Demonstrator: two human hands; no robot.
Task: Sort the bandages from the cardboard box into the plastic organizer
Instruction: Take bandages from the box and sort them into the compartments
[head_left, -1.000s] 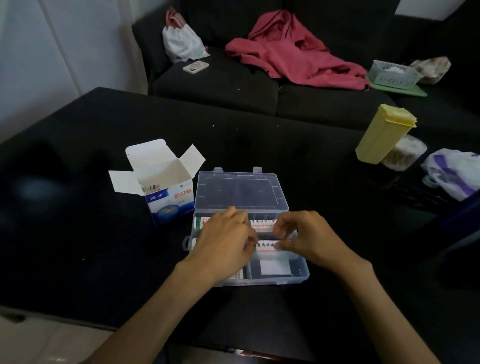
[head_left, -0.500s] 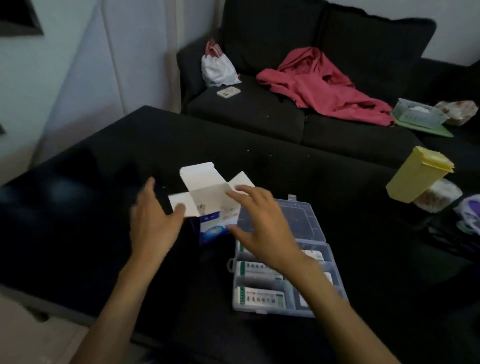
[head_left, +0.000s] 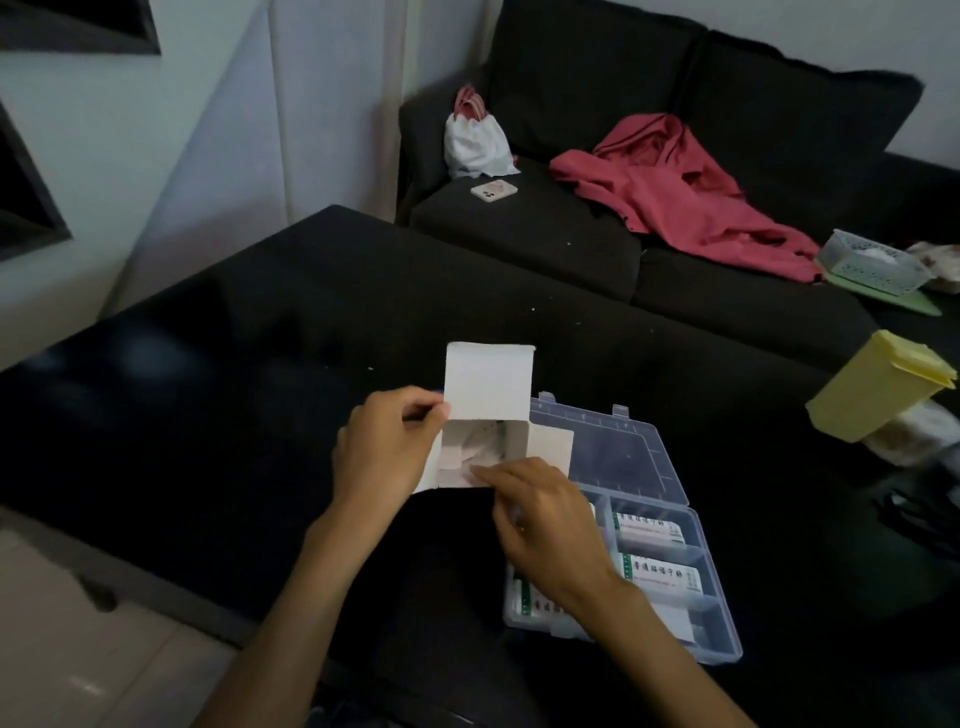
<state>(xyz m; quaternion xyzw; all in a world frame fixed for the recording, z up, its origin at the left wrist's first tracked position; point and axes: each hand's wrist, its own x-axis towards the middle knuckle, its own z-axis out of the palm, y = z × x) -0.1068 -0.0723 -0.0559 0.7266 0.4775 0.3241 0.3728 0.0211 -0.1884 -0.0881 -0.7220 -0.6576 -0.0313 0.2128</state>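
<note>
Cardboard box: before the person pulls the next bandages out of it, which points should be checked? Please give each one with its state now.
1. Cardboard box is open, top flap up: ok.
2. Left hand grips the box at its left side to steady it: ok.
3. Right hand fingertips are at the box opening: ok; whether they already pinch a bandage: cannot tell.
4. Bandages remain inside the box, pale shapes show: ok, number cannot tell.
5. Plastic organizer lid is open, beside the box: ok.
6. A free compartment for the next bandages: cannot tell, the right hand covers part of it.
</note>
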